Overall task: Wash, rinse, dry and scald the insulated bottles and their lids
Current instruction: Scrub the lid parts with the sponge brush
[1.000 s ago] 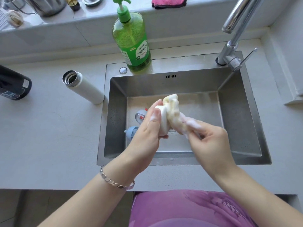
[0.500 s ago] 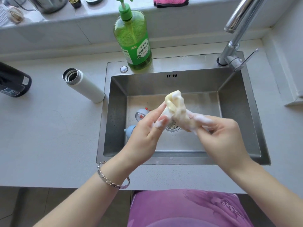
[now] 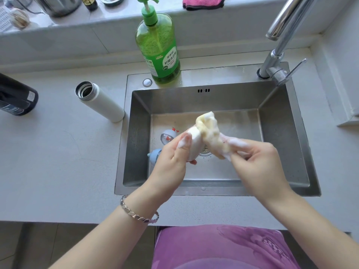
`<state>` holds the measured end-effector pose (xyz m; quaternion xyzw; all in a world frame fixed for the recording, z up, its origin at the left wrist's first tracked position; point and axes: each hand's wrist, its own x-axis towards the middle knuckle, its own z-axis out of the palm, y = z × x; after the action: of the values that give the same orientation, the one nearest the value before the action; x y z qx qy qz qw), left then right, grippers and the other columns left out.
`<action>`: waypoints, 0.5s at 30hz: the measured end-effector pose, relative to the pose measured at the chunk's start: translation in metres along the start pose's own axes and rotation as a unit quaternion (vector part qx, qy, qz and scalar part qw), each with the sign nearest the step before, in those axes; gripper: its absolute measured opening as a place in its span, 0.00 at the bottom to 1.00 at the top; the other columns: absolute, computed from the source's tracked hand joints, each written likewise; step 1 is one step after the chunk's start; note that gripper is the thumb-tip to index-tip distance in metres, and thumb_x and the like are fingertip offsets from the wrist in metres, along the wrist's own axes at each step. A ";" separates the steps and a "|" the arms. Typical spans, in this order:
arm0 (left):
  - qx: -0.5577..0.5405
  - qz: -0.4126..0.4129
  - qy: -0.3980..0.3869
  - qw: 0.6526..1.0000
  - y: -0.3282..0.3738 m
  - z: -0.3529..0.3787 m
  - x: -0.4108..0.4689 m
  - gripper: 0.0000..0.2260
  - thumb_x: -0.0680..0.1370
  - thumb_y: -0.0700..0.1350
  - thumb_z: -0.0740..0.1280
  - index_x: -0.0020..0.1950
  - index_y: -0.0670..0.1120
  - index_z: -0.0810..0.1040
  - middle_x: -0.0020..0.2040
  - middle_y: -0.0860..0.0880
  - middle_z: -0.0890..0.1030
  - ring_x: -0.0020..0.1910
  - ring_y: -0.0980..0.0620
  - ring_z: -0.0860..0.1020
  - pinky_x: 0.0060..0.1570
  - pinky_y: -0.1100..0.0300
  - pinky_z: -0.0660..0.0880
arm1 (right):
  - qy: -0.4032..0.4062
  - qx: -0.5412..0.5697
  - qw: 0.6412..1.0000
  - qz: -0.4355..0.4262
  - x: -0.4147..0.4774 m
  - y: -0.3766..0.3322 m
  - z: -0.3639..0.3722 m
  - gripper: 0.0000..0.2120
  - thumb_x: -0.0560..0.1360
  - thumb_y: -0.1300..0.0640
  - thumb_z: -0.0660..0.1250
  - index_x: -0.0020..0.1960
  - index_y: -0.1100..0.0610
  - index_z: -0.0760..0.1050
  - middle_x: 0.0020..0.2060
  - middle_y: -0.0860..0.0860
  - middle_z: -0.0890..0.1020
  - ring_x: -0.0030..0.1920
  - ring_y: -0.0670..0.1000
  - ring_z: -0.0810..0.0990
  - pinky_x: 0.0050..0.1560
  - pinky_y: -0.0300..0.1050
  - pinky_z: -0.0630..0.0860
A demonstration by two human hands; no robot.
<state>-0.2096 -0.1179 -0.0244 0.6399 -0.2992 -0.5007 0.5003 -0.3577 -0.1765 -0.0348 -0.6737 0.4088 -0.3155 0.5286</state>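
Presently, a white lid [image 3: 194, 144] is held above the basin of the steel sink [image 3: 281, 133], apparently so that suds drip into it and not onto the counter. The lid is gripped by the left hand [image 3: 171, 164], with the thumb curled over its near face and the fingers wrapped underneath. A foamy yellow cloth [image 3: 209, 129] is pressed against the lid's right side and bunches up above it. The cloth's tail is pinched in the curled fingers of the right hand [image 3: 258, 164], which lies just right of the lid with the cloth between them. Soaping of this lid is judged to be the step in hand. Rinsing seems not yet begun, since no stream is seen below the faucet [image 3: 279, 35].

Two smaller pieces lie on the sink floor, partly hidden behind the left hand: a clear piece with red parts [image 3: 168, 135] and a blue piece [image 3: 154, 154], probably other lids set there for washing. A white insulated bottle [image 3: 101, 103] lies open-mouthed on its side just beside the sink's left rim, and a dark bottle [image 3: 17, 98] lies well apart at the far left. A green detergent bottle [image 3: 159, 49] stands on the rear ledge, within easy reach.
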 end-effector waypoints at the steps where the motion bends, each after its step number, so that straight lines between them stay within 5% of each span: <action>1: -0.013 -0.009 0.005 1.000 0.002 0.000 0.001 0.15 0.77 0.56 0.54 0.51 0.51 0.78 0.42 0.52 0.80 0.41 0.55 0.74 0.38 0.64 0.74 | 0.000 0.008 1.000 -0.005 -0.001 -0.003 0.001 0.17 0.72 0.66 0.66 0.48 0.45 0.82 0.48 0.47 0.83 0.41 0.38 0.75 0.41 0.39 0.74; 4: -0.041 -0.028 0.012 0.999 0.007 -0.001 0.003 0.19 0.77 0.56 0.54 0.48 0.44 0.77 0.41 0.47 0.79 0.39 0.53 0.74 0.38 0.64 0.74 | -0.010 0.013 0.999 -0.035 -0.005 -0.013 0.005 0.16 0.71 0.63 0.66 0.53 0.47 0.80 0.45 0.31 0.81 0.47 0.38 0.81 0.44 0.33 0.75; 6: -0.054 -0.039 0.006 0.998 0.007 0.001 0.005 0.18 0.79 0.52 0.50 0.48 0.45 0.77 0.39 0.50 0.80 0.38 0.56 0.75 0.37 0.64 0.74 | 0.003 -0.003 1.000 -0.018 0.001 -0.008 0.005 0.18 0.70 0.60 0.65 0.52 0.38 0.78 0.42 0.41 0.85 0.37 0.43 0.81 0.34 0.37 0.71; 8: -0.070 -0.046 0.006 0.996 0.007 0.002 0.006 0.18 0.80 0.52 0.49 0.49 0.45 0.77 0.40 0.51 0.81 0.39 0.55 0.76 0.37 0.64 0.74 | 0.017 -0.027 0.999 -0.017 0.003 -0.007 0.006 0.18 0.70 0.59 0.64 0.51 0.38 0.77 0.38 0.44 0.85 0.32 0.46 0.63 0.31 0.40 0.68; 9: -0.084 -0.048 0.004 0.995 0.008 0.002 0.007 0.19 0.79 0.53 0.50 0.50 0.44 0.77 0.42 0.48 0.81 0.41 0.53 0.76 0.38 0.63 0.74 | 0.016 -0.021 0.999 -0.038 0.000 -0.009 0.008 0.16 0.70 0.60 0.64 0.52 0.42 0.78 0.41 0.40 0.84 0.51 0.57 0.72 0.34 0.39 0.71; 10: -0.097 -0.050 0.000 0.994 0.009 0.001 0.007 0.21 0.76 0.56 0.51 0.51 0.43 0.76 0.44 0.46 0.80 0.44 0.51 0.76 0.40 0.62 0.74 | 0.009 -0.008 0.998 -0.064 -0.003 -0.012 0.011 0.15 0.71 0.61 0.65 0.54 0.46 0.78 0.42 0.33 0.82 0.40 0.45 0.83 0.38 0.36 0.74; 12: -0.106 -0.061 -0.007 0.992 0.010 0.001 0.007 0.23 0.74 0.57 0.51 0.52 0.42 0.76 0.46 0.43 0.80 0.46 0.49 0.77 0.42 0.60 0.74 | 0.005 0.006 0.998 -0.066 -0.006 -0.013 0.011 0.16 0.71 0.65 0.66 0.53 0.47 0.80 0.38 0.24 0.77 0.37 0.36 0.79 0.38 0.32 0.73; 15: -0.101 -0.073 -0.001 0.992 0.012 0.000 0.008 0.21 0.79 0.55 0.50 0.53 0.43 0.76 0.45 0.46 0.80 0.41 0.53 0.76 0.36 0.63 0.74 | 0.021 -0.005 1.000 -0.011 0.000 -0.003 0.004 0.20 0.72 0.67 0.67 0.45 0.41 0.83 0.33 0.24 0.76 0.29 0.41 0.66 0.29 0.38 0.67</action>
<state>-0.2057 -0.1289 -0.0162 0.6056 -0.2004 -0.5644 0.5240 -0.3537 -0.1740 -0.0334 -0.6739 0.4141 -0.3333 0.5131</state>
